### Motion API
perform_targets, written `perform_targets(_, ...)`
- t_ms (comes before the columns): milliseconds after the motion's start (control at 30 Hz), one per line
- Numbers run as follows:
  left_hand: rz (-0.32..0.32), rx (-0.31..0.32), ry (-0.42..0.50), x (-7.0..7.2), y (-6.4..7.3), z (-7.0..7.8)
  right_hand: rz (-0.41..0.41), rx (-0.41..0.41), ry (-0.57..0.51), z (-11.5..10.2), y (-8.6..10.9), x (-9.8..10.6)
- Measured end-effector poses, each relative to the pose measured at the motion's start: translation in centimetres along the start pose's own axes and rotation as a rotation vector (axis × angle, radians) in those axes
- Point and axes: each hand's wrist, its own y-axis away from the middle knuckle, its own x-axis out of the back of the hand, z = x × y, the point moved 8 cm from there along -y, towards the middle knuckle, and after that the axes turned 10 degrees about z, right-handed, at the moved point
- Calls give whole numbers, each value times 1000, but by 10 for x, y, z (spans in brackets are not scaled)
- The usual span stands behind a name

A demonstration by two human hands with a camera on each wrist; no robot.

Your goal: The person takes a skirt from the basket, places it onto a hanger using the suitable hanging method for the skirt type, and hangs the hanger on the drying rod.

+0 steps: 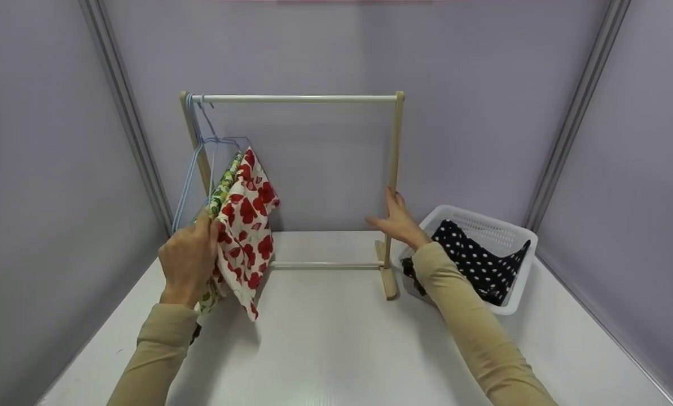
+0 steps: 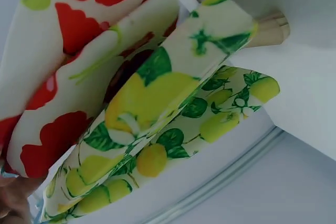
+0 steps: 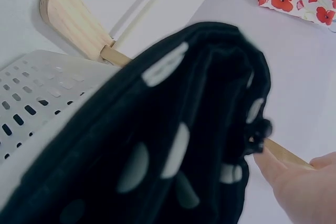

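My left hand has its fingers curled at the near edge of the hung clothes and grips them there. These are a white cloth garment with red flowers and, behind it, a lemon-print garment with green leaves. Light blue wire hangers bunch at the left end of the rail. At the rack's right wooden post, my right hand touches with thumb spread and fingers extended. Exactly what lies under the left fingertips is partly hidden.
A white perforated basket stands right of the rack, with a black polka-dot garment in it. That garment fills much of the right wrist view. The rack's wooden foot rests on the white table. Grey walls enclose three sides.
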Motion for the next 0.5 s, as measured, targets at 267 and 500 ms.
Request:
perform_targets(267,119,151,63,12,-20,-25,-6,-18,0,3,-2,-1)
perform_targets(500,0,454,189,0,-26,-50,-6,-5,-5,2,0,-2)
